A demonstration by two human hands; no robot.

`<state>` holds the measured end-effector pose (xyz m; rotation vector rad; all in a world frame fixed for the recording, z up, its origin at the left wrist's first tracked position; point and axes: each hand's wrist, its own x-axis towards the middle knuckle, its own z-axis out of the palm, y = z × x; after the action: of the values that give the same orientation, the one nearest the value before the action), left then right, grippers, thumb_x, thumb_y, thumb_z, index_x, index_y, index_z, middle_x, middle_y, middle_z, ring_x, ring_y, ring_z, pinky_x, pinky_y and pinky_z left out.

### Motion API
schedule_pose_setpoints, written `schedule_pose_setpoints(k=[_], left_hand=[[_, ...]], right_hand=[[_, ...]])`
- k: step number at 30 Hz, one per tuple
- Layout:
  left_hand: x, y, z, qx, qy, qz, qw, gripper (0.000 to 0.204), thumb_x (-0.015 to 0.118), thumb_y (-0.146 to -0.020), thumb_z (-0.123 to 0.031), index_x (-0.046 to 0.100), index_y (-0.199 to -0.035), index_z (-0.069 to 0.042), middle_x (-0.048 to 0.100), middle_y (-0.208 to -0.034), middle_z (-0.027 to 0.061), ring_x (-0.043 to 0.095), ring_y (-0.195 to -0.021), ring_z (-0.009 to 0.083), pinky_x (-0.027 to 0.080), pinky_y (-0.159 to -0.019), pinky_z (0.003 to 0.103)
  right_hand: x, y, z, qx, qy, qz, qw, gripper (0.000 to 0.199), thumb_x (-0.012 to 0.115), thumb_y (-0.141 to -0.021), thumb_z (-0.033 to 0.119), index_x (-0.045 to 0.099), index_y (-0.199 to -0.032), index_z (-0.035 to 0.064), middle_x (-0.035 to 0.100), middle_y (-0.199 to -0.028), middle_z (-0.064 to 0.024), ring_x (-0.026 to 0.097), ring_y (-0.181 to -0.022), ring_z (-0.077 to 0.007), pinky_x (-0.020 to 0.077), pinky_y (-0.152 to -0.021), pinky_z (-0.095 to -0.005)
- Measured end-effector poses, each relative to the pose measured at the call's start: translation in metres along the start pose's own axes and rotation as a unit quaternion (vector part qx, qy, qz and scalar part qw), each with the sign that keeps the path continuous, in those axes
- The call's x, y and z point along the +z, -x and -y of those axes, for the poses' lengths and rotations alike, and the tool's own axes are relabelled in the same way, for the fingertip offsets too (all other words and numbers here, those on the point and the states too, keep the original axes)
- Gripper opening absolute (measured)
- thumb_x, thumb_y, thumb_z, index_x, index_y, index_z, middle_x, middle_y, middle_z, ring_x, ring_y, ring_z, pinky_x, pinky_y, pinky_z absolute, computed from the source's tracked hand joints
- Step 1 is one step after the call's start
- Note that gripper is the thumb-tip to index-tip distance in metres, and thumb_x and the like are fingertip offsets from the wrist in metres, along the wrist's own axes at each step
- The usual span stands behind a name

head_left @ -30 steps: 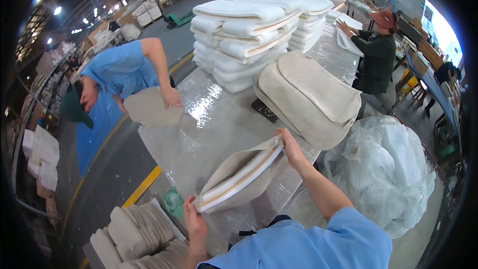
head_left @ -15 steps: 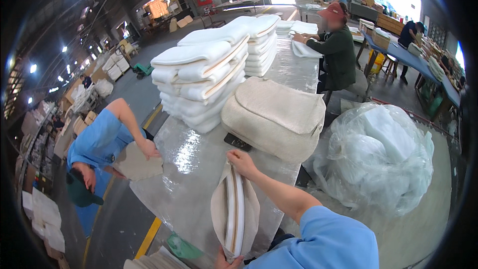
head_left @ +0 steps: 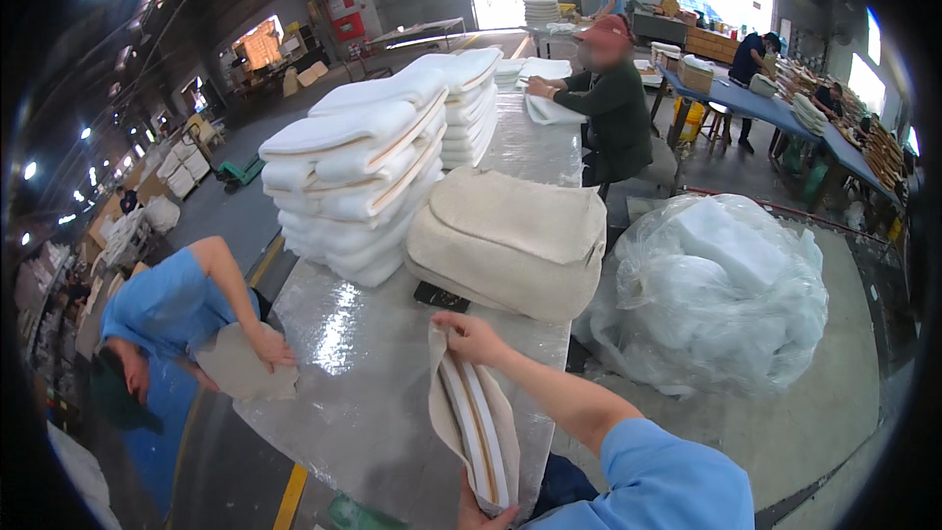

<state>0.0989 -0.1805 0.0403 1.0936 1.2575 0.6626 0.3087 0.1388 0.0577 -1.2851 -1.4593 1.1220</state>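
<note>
A beige fabric cover stands out over the table, a brown-and-white zipper strip running along its length. At its far end, my right hand pinches the fabric with bent fingers. Low in the picture, my left hand closes around the near end; part of this hand is cut off by the lower edge. Just beyond my right hand, a dark flat object lies partly under a plump beige cushion.
Tall stacks of folded white padding stand beyond on the shiny plastic-covered table. At left a co-worker handles a beige fabric piece. Another person sits at the far right side. A plastic-wrapped white bundle lies right.
The whole view has swung, so the surroundings sit further left. The cover now leans more, its near end further right in the picture. Both hands keep their hold.
</note>
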Motion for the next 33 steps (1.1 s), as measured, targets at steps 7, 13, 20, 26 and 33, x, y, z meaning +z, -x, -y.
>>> schedule_pose_setpoints(k=[7, 13, 20, 26, 33], left_hand=[[0.001, -0.004, -0.009, -0.007, -0.002, 0.017, 1.0, 0.102, 0.085, -0.087, -0.016, 0.026, -0.168, 0.001, 0.045, -0.163, 0.022, 0.044, -0.151, 0.0313, 0.036, -0.126, 0.046], [-0.004, -0.022, -0.011, 0.007, 0.011, 0.018, 1.0, 0.101, 0.083, -0.09, -0.016, 0.023, -0.169, 0.001, 0.039, -0.166, 0.0213, 0.039, -0.154, 0.031, 0.035, -0.127, 0.046], [-0.042, -0.102, -0.065, 0.163, 0.164, 0.009, 0.973, 0.06, 0.059, -0.108, -0.013, 0.037, -0.162, 0.001, 0.048, -0.159, 0.0164, 0.049, -0.145, 0.027, 0.038, -0.122, 0.04], [-0.062, -0.212, -0.137, 0.152, 0.026, -0.19, 0.97, 0.057, 0.064, -0.103, -0.008, 0.046, -0.156, 0.006, 0.06, -0.151, 0.0211, 0.06, -0.135, 0.0289, 0.046, -0.115, 0.04], [-0.081, -0.248, -0.15, 0.164, -0.117, -0.276, 0.94, 0.027, 0.061, -0.106, -0.014, 0.073, -0.115, 0.008, 0.078, -0.102, 0.0186, 0.073, -0.09, 0.0295, 0.055, -0.083, 0.046]], right_hand=[[0.023, 0.006, 0.025, -0.007, 0.04, -0.08, 0.996, 0.029, 0.069, -0.104, 0.021, 0.076, -0.131, 0.0092, 0.08, -0.12, -0.0139, 0.076, -0.108, -0.0259, 0.0565, -0.097, -0.0353], [0.031, -0.004, 0.028, 0.001, 0.044, -0.123, 0.991, 0.029, 0.068, -0.106, 0.028, 0.075, -0.12, 0.0039, 0.079, -0.109, -0.0187, 0.075, -0.101, -0.0301, 0.0559, -0.088, -0.0395], [0.058, -0.009, 0.042, 0.006, 0.061, -0.15, 0.987, 0.028, 0.061, -0.107, 0.028, 0.072, -0.111, 0.0029, 0.074, -0.108, -0.0226, 0.07, -0.102, -0.044, 0.0536, -0.088, -0.0501], [0.081, -0.009, 0.028, -0.046, 0.028, -0.174, 0.983, 0.022, 0.063, -0.105, 0.023, 0.07, -0.113, 0.0039, 0.072, -0.114, -0.0203, 0.067, -0.108, -0.0432, 0.0529, -0.092, -0.05], [0.087, -0.013, 0.02, -0.112, 0.047, -0.159, 0.98, 0.017, 0.067, -0.1, 0.015, 0.07, -0.11, 0.0013, 0.073, -0.12, -0.0154, 0.068, -0.111, -0.04, 0.0536, -0.096, -0.0469]])
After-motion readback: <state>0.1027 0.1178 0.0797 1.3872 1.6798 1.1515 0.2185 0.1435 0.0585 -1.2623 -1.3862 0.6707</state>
